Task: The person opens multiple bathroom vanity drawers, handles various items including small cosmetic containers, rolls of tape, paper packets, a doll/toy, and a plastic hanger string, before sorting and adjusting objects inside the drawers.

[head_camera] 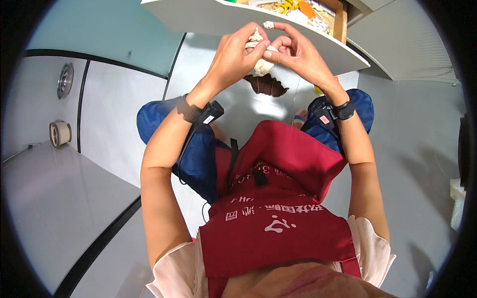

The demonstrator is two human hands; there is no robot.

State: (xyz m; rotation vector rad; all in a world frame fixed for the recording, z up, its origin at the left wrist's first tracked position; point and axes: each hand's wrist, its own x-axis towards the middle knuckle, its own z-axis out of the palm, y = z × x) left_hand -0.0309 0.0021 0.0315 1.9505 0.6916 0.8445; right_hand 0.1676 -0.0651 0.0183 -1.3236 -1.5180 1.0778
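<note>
Before the open drawer, my left hand pinches a crumpled cream-coloured soft material between thumb and fingers. It looks like thin cloth or film; which one I cannot tell. My right hand grips the same piece with its thumb and fingers, close against the left. A small whitish wrap covers the tip of my raised right index finger. Below the hands shows a dark brown piece with a scalloped edge; whether it hangs or lies on the floor is unclear.
A pulled-out drawer with a white front holds yellow items, an orange disc and papers. Right of it is a ribbed pale panel. At left are a roll and a round metal fitting.
</note>
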